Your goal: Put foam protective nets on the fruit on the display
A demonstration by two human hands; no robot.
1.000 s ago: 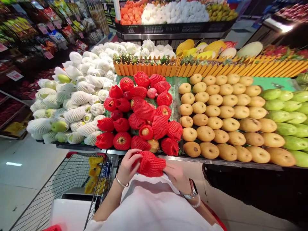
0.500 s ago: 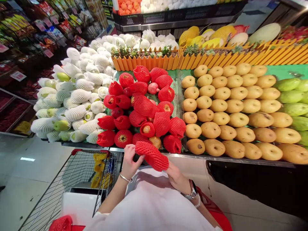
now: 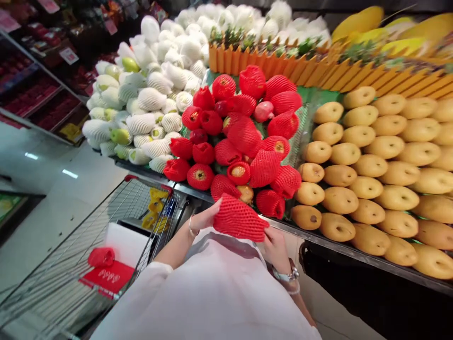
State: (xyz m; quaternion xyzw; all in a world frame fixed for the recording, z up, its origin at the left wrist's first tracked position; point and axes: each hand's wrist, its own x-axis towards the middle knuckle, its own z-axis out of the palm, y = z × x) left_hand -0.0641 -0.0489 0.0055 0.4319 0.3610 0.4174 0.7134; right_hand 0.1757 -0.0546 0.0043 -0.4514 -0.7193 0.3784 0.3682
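Note:
A red foam fruit net [image 3: 240, 218] is stretched between my two hands, just in front of the display's front edge. My left hand [image 3: 207, 216] grips its left end, with most of the fingers hidden behind the mesh. At the other end, my right hand [image 3: 275, 245] pinches the net's edge between thumb and fingers. Whether fruit sits inside the net I cannot tell. Beyond my hands lies a pile of pomegranates in red nets [image 3: 246, 137], with one bare pomegranate [image 3: 264, 111] among them.
White-netted green fruit [image 3: 155, 99] is heaped on the left, and rows of yellow-brown fruit [image 3: 368, 165] fill the right. An orange picket planter [image 3: 269, 63] runs behind. A shopping cart [image 3: 128, 177] stands at my left, carrying a red-netted item [image 3: 101, 257].
The net has turned and now looks flatter and wider between my hands. My right hand has moved to pinch its edge. The view has swung left and closer, showing more of the cart.

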